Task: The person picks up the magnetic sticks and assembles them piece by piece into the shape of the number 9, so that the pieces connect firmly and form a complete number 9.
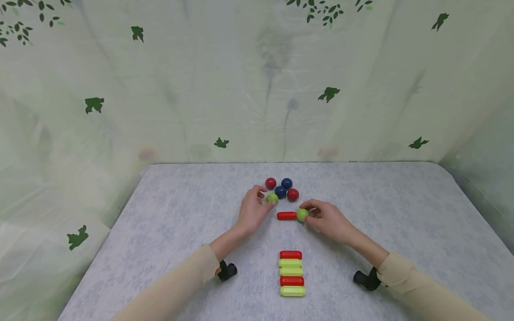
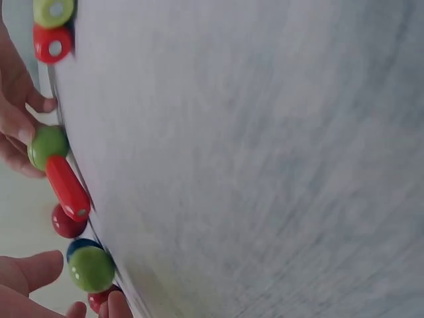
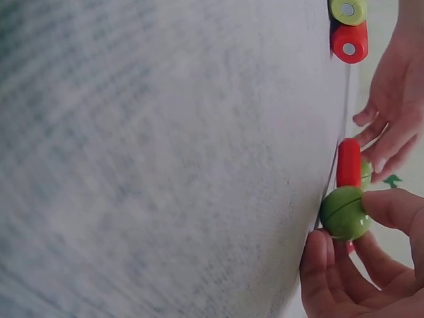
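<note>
My right hand (image 1: pixel 330 220) pinches a green ball (image 1: pixel 302 215) between thumb and fingers. The ball sits against the right end of a red magnetic rod (image 1: pixel 287 216) lying on the table. Fingers and thumb of my left hand (image 1: pixel 254 208) are spread about a second green ball (image 1: pixel 272 198). In the left wrist view, a gap shows between the left thumb (image 2: pixel 45 268) and that ball (image 2: pixel 93 269). Just beyond it are two blue balls, one near (image 1: pixel 280 192) and one farther (image 1: pixel 287 183), and two red balls, one left (image 1: pixel 271 183) and one right (image 1: pixel 293 195).
Nearer to me, several rods lie side by side in a column, red ones (image 1: pixel 291 254) and yellow-green ones (image 1: pixel 292 291), with round metal ends. A patterned curtain (image 1: pixel 241 89) hangs behind the grey table (image 1: pixel 180 196). Each wrist wears a black camera.
</note>
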Motion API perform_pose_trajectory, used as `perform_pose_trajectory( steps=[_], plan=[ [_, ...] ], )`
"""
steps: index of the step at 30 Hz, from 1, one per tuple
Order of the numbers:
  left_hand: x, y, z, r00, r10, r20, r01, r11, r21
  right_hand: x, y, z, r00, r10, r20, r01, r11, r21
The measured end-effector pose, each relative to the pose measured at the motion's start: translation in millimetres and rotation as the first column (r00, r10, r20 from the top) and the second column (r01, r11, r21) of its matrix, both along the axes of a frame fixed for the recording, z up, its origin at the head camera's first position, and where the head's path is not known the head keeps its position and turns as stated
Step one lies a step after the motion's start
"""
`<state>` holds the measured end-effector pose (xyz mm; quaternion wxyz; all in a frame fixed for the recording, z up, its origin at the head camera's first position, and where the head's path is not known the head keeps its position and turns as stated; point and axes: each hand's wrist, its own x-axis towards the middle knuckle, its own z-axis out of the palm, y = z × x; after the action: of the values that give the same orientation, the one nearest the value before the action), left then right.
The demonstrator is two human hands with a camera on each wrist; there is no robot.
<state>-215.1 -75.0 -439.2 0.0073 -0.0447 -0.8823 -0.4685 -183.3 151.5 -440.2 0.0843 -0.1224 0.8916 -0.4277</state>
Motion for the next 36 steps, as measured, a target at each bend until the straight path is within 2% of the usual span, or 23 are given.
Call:
perform_pose_trajectory(
  steps=[2, 6, 13, 18, 25, 36],
  plan=[
    [-5.4, -0.3, -2.5, 1.0, -0.016, 0.018, 0.016, 1.0, 0.004, -0.4, 0.8, -0.6, 1.0, -0.001, 0.002, 0.001, 1.0, -0.002],
    [-12.3, -2.8, -8.4, 0.996, -0.087, 0.016, 0.086, 0.996, 0.01, -1.2, 2.1, -2.6, 1.0, -0.008, 0.011, 0.008, 1.0, -0.01],
    [-5.8, -13.5, -4.4, 0.985, -0.163, 0.053, 0.163, 0.987, 0.0, -2.0, 2.1, -6.0, 0.999, -0.033, 0.041, 0.034, 0.999, -0.025],
    [0.8, -19.1, -4.2, 0.978, -0.186, 0.091, 0.184, 0.982, 0.032, -3.8, 3.0, -6.5, 0.998, -0.036, 0.048, 0.037, 0.999, -0.031],
    [5.0, -18.7, -4.6, 0.97, -0.221, 0.098, 0.218, 0.975, 0.046, -9.7, 2.5, -6.1, 0.998, -0.046, 0.042, 0.047, 0.999, -0.02],
    [8.6, -18.5, -5.1, 0.974, -0.203, 0.101, 0.197, 0.979, 0.059, -10.1, 1.8, -5.1, 0.997, -0.049, 0.065, 0.051, 0.998, -0.034]
  ],
)
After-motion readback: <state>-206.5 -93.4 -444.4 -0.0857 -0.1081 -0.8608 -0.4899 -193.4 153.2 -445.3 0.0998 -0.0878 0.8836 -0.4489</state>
